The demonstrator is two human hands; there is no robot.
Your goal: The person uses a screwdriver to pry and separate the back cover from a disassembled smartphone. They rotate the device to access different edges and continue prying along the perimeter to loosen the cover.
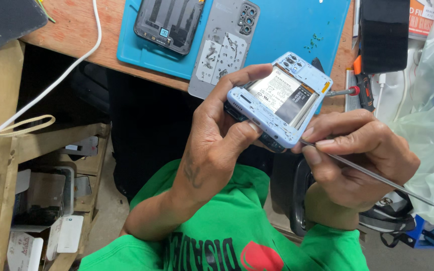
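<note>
My left hand grips an opened light-blue phone with its back cover off, so the battery and camera cluster show. The thumb lies on the phone's lower edge and the fingers wrap its far side. My right hand pinches a thin metal pry tool. The tool's tip touches the phone's lower right corner, and its long shaft runs out to the right past my wrist.
On the wooden bench lies a blue work mat carrying a dark phone frame and a grey back cover. A red-handled screwdriver rests at the right. A white cable crosses the left. Shelves with boxes stand below left.
</note>
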